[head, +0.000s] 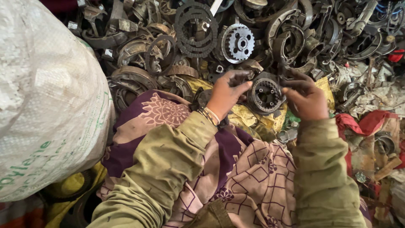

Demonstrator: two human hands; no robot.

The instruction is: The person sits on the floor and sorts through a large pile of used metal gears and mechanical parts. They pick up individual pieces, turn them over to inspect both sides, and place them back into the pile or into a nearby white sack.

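Both my hands hold a round, dark metal clutch hub (pixel 265 95) with a toothed inner ring, just above my lap. My left hand (pixel 225 92) grips its left rim, thumb stretched over the top edge. My right hand (pixel 306 99) pinches the right rim with its fingers. Thin bangles circle my left wrist. Olive sleeves cover both my arms. Beyond the hub lies a heap of greasy scrap parts (pixel 261 33): a bright toothed hub (pixel 238 43), a stack of thin friction rings (pixel 196 29), and several curved brake shoes (pixel 135 78).
A big white woven sack (pixel 46 97) bulges at the left, close to my left elbow. Purple and pink patterned cloth (pixel 236 169) covers my lap. Yellow cloth (pixel 253 116) lies under the hub. Red rags and dirty scraps (pixel 371 126) pile up at the right.
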